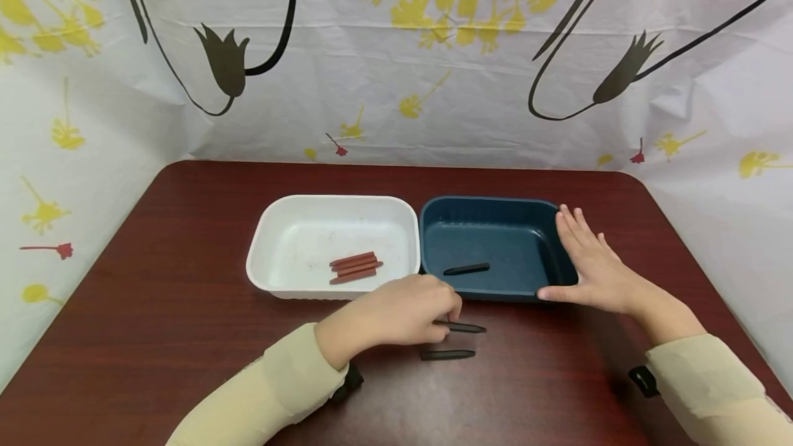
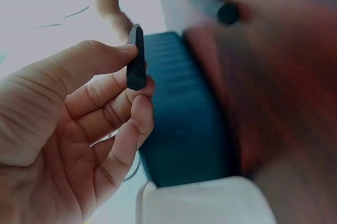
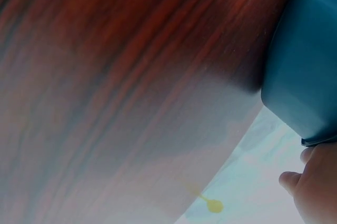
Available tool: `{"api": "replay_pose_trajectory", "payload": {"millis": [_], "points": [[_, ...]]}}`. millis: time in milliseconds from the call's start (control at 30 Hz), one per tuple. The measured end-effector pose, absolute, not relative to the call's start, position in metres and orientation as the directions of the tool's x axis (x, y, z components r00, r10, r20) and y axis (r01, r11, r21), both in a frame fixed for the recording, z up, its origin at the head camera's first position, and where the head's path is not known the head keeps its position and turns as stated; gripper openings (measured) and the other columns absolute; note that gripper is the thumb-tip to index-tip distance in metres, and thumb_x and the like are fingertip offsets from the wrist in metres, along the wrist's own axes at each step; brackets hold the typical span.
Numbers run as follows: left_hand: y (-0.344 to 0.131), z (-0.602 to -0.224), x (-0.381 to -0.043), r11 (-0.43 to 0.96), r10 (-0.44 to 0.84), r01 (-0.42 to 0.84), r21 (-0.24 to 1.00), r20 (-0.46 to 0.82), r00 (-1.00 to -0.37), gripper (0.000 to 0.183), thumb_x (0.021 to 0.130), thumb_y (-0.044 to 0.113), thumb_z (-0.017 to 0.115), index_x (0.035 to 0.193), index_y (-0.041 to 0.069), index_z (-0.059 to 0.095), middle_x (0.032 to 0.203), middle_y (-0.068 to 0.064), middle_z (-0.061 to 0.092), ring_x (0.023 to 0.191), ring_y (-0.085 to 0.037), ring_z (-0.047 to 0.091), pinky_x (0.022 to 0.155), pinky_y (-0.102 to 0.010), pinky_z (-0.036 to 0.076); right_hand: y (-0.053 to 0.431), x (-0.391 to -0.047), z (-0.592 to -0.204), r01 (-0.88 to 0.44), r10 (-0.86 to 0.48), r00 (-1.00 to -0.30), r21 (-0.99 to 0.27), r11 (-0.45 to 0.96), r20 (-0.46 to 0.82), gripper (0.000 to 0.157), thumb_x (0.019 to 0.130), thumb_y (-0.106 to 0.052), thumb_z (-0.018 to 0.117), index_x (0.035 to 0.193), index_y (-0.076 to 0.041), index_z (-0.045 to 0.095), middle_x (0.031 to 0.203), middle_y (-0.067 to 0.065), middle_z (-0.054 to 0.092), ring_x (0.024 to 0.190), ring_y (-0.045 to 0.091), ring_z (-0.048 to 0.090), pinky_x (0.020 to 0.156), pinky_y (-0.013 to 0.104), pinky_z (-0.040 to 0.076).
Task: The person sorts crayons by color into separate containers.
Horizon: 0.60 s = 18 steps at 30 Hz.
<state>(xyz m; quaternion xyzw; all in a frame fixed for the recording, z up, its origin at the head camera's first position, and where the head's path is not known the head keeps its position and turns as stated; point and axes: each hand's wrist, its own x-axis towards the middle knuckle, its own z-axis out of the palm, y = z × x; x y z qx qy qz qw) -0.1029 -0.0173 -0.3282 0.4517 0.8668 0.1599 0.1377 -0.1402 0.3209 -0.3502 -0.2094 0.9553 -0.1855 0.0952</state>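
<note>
My left hand [image 1: 403, 308] pinches a black crayon [image 2: 136, 63] between thumb and fingers, in front of the dark blue tray. On the table just below it lies a second black crayon [image 1: 448, 355]. The blue tray [image 1: 495, 294] has one black crayon [image 1: 467, 269] on its floor. My right hand [image 1: 597, 270] lies against that tray's right side, fingers straight and spread, thumb at the front corner. In the white tray [image 1: 272, 226], to the left, several reddish-brown crayons [image 1: 355, 268] lie side by side.
Both trays stand side by side on a dark red wood-grain table [image 1: 155, 294]. A white sheet [image 1: 347, 74] with yellow and dark flower prints hangs behind the table and along both sides.
</note>
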Motion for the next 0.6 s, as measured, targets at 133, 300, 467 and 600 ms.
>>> {"api": "replay_pose_trajectory", "payload": {"millis": [133,300,467,600], "points": [[-0.022,-0.322,-0.108,0.534,0.822,0.732,0.425,-0.058,-0.566,0.005,0.092,0.014,0.065,0.091,0.015,0.069,0.075,0.009,0.055,0.068,-0.005,0.05,0.065,-0.016,0.042,0.32,-0.141,-0.351,-0.366,-0.437,-0.894,-0.399,0.841,-0.102,0.127,0.079,-0.05,0.078,0.158,-0.004,-0.01,0.166,0.005,-0.023,0.152,0.032,-0.024,0.111,0.078,-0.003],[-0.025,-0.315,-0.114,0.544,0.802,0.707,0.452,-0.03,-0.597,0.008,0.094,0.017,0.067,0.099,0.014,0.072,0.072,0.007,0.054,0.068,-0.006,0.051,0.07,-0.018,0.046,0.321,-0.14,-0.352,-0.371,-0.44,-0.893,-0.399,0.839,-0.097,0.127,0.079,-0.05,0.078,0.158,-0.004,-0.01,0.166,0.006,-0.022,0.152,0.034,-0.023,0.111,0.078,-0.002],[-0.026,-0.312,-0.122,0.557,0.778,0.682,0.475,-0.011,-0.628,0.01,0.095,0.017,0.066,0.102,0.013,0.072,0.072,0.005,0.054,0.067,-0.007,0.049,0.073,-0.02,0.047,0.32,-0.14,-0.351,-0.372,-0.44,-0.893,-0.398,0.839,-0.093,0.127,0.079,-0.05,0.079,0.158,-0.003,-0.009,0.166,0.007,-0.021,0.152,0.034,-0.023,0.11,0.078,-0.002],[-0.022,-0.315,-0.129,0.563,0.771,0.679,0.471,-0.005,-0.636,0.011,0.095,0.019,0.066,0.103,0.013,0.071,0.074,0.005,0.054,0.069,-0.008,0.05,0.072,-0.021,0.046,0.321,-0.141,-0.351,-0.375,-0.441,-0.893,-0.397,0.838,-0.087,0.127,0.079,-0.05,0.078,0.158,-0.003,-0.009,0.166,0.007,-0.021,0.152,0.034,-0.023,0.11,0.078,-0.001]]}}
